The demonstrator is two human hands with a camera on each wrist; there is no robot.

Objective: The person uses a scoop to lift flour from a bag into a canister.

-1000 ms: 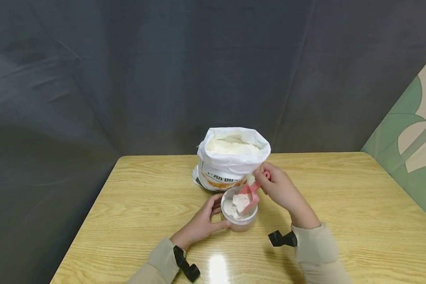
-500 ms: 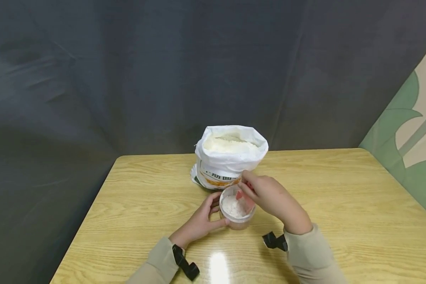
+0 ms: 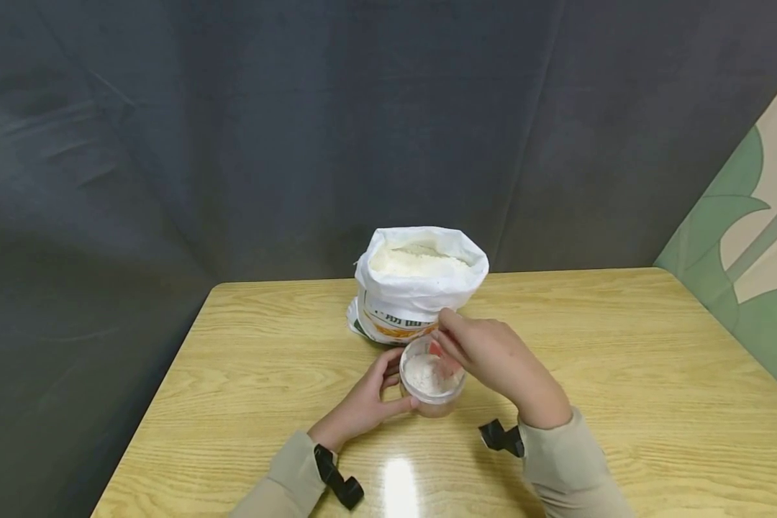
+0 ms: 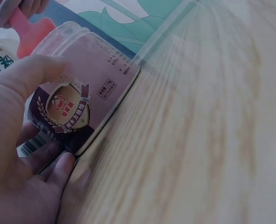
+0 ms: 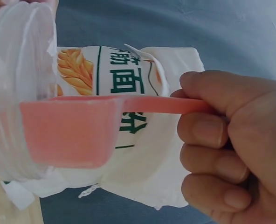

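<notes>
- Pink scoop (image 5: 72, 133): tipped down into jar (image 3: 435, 409) mouth vs. 1 s ago; powder heap on it no longer visible.
- R hand (image 3: 492, 360): grips scoop handle, fingers curled.
- Jar: on table (image 3: 265, 374), w/ white powder (image 3: 422, 375) inside.
- L hand (image 3: 365, 404): holds jar's L side betw. thumb & fingers.
- Flour bag (image 3: 414, 296): open, just behind jar.
- Dark cloth (image 3: 362, 144): behind table.

Scoop (image 5: 82, 135) partly in jar (image 3: 435, 409) on table (image 3: 259, 374), bag (image 3: 417, 296) behind

The jar (image 4: 91, 84) reads "110g"; the bag (image 5: 149, 140), "面粉".
</notes>
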